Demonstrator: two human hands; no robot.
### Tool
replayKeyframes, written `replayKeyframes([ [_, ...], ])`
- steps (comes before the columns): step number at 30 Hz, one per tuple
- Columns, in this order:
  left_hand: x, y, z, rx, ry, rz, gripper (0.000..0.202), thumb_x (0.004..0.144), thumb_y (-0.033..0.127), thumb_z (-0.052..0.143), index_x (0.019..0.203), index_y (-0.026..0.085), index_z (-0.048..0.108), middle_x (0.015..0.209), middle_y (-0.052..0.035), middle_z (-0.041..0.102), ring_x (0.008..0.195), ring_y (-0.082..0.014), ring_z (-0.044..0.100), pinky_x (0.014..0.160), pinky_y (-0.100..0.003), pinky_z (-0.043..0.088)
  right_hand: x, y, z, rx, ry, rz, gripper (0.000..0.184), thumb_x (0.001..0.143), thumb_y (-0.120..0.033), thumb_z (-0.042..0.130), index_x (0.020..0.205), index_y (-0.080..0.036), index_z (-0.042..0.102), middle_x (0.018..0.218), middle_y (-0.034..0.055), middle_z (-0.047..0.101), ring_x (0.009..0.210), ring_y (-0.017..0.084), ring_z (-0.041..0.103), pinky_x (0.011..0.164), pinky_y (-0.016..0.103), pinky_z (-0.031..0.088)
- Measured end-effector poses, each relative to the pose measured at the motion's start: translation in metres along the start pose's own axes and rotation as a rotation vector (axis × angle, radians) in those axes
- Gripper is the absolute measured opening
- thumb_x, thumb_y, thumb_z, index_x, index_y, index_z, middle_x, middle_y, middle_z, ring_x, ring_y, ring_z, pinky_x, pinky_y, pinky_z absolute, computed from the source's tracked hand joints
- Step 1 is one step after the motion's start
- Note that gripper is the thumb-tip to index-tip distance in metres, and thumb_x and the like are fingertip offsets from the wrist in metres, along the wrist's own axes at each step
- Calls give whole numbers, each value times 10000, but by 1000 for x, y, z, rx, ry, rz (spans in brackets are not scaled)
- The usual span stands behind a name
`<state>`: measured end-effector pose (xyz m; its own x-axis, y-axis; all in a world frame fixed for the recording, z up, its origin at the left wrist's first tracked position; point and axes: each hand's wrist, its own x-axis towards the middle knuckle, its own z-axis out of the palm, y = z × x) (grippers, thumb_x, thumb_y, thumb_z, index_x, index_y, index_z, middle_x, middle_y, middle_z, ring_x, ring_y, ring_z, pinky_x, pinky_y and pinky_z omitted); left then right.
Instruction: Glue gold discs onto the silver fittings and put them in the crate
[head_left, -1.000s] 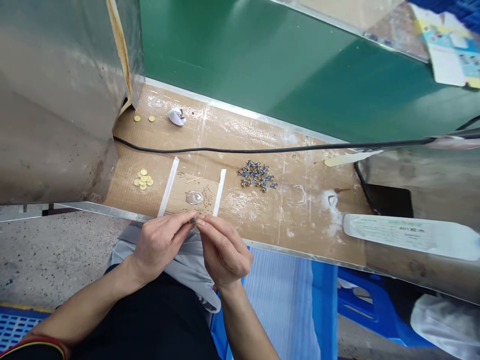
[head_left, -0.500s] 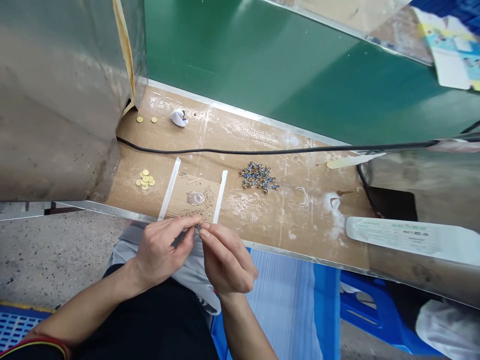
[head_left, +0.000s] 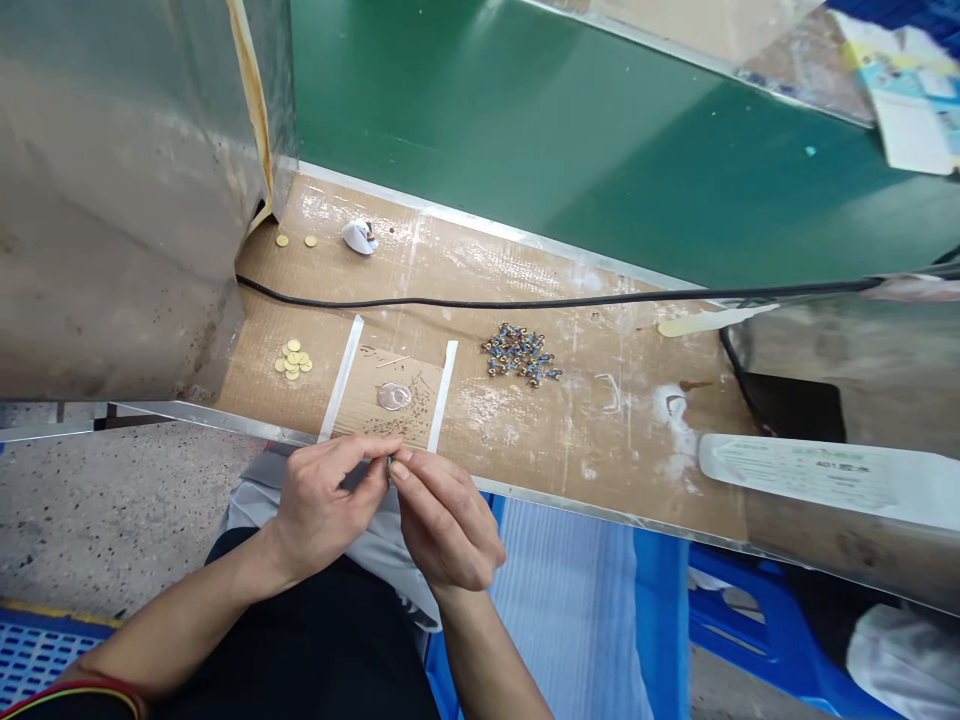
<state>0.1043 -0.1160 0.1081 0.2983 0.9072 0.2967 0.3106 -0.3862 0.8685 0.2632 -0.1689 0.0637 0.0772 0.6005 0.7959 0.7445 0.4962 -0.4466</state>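
My left hand (head_left: 326, 500) and my right hand (head_left: 451, 520) meet at the near edge of the worktable, fingertips pinched together. Between them is a tiny dark bluish piece (head_left: 390, 468), mostly covered by the fingers, so its exact kind is hidden. Just beyond the fingertips, a cardboard patch between two white tape strips bears a clear round blob (head_left: 394, 397), a thin stick (head_left: 393, 361) and scattered dark specks. To the right lies a pile of small blue and brass-coloured metal pieces (head_left: 519, 352). Several flat gold discs (head_left: 293, 360) are heaped on the left.
A black cable (head_left: 480, 303) crosses the cardboard-covered table (head_left: 570, 440). Metal panels (head_left: 127, 200) wall the left side. A white labelled bottle (head_left: 832, 478) is at right. Two more discs and a white crumpled item (head_left: 360, 237) lie farther back. Behind is a green surface (head_left: 480, 140).
My right hand has shifted slightly left, and its fingers now cover more of the small piece. Both hands keep their pinch. The whole view has drifted a little.
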Motion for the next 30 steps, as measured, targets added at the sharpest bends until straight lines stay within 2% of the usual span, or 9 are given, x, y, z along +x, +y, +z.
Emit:
replayKeyframes([
  [6, 0, -6, 0, -13, -32, -13, 252, 1079, 115, 729, 1282, 244, 800, 1175, -17, 913, 995, -183, 904, 964, -259, 731, 5, 1, -9, 26, -44, 63, 533, 1027, -106, 816, 1524, -282, 732, 1212, 90, 888, 1028, 279, 892, 793, 424, 799],
  [8, 0, -8, 0, -28, -55, -24, 253, 1090, 130, 730, 1310, 243, 786, 1191, -18, 910, 1024, -183, 903, 969, -246, 725, 8, 1, -13, 71, -43, 160, 502, 1047, -124, 795, 1519, -282, 729, 1229, 95, 884, 1062, 274, 883, 840, 439, 787],
  [11, 0, -9, -1, -27, -72, -22, 221, 1095, 140, 730, 1279, 247, 788, 1173, -10, 910, 1005, -174, 902, 954, -237, 721, 12, 1, -15, 161, -81, 376, 416, 1040, -67, 767, 1389, -292, 793, 1195, 73, 880, 1086, 249, 864, 923, 426, 757],
  [13, 0, -9, -1, -12, -68, 1, 190, 1095, 152, 734, 1247, 248, 794, 1155, -10, 910, 974, -174, 901, 946, -247, 725, 15, 1, -14, 230, -112, 457, 383, 1026, -41, 772, 1307, -295, 821, 1153, 54, 876, 1067, 234, 854, 936, 410, 737],
  [21, 2, -8, -3, 45, -67, 64, 185, 1057, 117, 750, 1188, 237, 801, 1072, 0, 912, 879, -163, 893, 896, -238, 722, 20, 2, -13, 364, -134, 521, 290, 1027, -58, 784, 1181, -295, 853, 1057, 31, 860, 990, 210, 824, 896, 389, 693],
  [30, 0, -4, -3, -5, -96, -1, 172, 1051, 132, 733, 1147, 242, 824, 1053, -1, 912, 902, -182, 895, 868, -265, 735, 24, -1, -16, 426, -146, 633, 172, 1020, -113, 810, 1070, -263, 875, 1002, 47, 860, 948, 214, 821, 851, 367, 699],
])
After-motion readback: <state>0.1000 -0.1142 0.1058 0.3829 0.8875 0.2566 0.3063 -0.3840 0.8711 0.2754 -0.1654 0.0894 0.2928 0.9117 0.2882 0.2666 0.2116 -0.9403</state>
